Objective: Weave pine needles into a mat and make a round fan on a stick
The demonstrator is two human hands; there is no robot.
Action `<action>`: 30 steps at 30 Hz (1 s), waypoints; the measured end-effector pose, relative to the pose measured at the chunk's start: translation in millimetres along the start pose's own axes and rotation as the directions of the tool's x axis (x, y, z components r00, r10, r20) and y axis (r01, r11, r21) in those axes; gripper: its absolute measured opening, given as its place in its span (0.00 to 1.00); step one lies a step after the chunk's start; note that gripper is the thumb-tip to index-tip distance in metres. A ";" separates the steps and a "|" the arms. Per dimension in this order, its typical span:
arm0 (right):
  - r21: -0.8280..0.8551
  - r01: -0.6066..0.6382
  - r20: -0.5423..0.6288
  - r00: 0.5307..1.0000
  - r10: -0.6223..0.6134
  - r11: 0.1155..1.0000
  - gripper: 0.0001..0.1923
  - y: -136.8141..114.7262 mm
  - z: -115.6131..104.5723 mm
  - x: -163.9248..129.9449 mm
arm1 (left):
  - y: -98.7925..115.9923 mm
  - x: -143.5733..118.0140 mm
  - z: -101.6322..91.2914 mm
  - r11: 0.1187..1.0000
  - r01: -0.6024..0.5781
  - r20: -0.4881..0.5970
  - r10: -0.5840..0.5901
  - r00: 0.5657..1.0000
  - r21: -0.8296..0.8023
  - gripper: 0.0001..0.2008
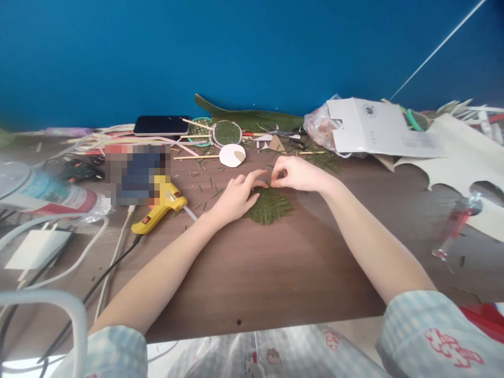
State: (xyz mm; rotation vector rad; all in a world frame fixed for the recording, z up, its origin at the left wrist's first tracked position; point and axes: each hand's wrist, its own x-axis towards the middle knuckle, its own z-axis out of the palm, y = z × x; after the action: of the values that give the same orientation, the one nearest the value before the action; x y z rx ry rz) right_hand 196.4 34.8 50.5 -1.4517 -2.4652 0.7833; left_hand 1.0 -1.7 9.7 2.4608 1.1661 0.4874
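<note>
A small woven mat of green leaf strips (271,207) lies flat on the brown table. My left hand (238,197) rests at its upper left edge, fingers apart, thumb and forefinger touching the weave. At the top edge, my right hand (295,173) is closed in a pinch on a thin leaf strip, most of which the fingertips hide. Above the hands lie a white paper disc on a stick (232,155) and a round green leaf fan with a pale rim (227,133). Cut leaf bits are scattered around them.
To the left lie a yellow glue gun (151,212), cables, a white charger (37,249) and a plastic-wrapped container (47,191). A phone (161,125), long leaves (255,118) and scissors (279,132) line the blue wall. Right are a white box (374,128) and cut white card (460,152).
</note>
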 end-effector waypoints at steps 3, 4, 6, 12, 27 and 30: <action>0.041 0.004 0.048 0.999 -0.006 0.999 0.06 -1.7 -2.0 -0.5 | -0.6 0.0 0.3 1.000 -0.005 -0.002 0.005 1.000 0.009 0.23; 0.053 -0.005 0.062 0.998 0.001 0.999 0.07 -2.0 -2.3 -0.5 | -0.8 0.0 0.4 1.000 -0.007 -0.001 0.007 1.000 0.012 0.23; 0.070 -0.027 0.069 0.997 0.022 0.997 0.07 -2.2 -2.4 0.0 | -1.3 0.0 0.6 1.000 -0.008 0.001 0.008 1.000 0.020 0.23; 0.084 -0.098 0.020 0.995 0.097 0.992 0.16 -1.6 1.6 2.1 | -2.0 -0.5 1.3 0.999 -0.018 -0.019 0.018 1.000 0.040 0.23; -0.038 -0.183 -0.038 0.983 0.182 0.982 0.06 1.9 0.2 -0.1 | 1.9 -0.4 -0.9 1.000 -0.004 0.007 0.004 1.000 0.011 0.24; -0.062 -0.189 -0.031 0.982 0.188 0.980 0.07 2.5 -0.9 -0.3 | 1.7 -0.3 -1.2 1.000 0.011 0.019 -0.011 1.000 0.010 0.24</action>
State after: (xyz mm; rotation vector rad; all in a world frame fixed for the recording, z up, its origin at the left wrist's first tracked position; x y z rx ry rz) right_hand 198.8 35.8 50.0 -1.7273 -2.3806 0.7193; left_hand 1.4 -2.7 11.5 2.4607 1.1767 0.4553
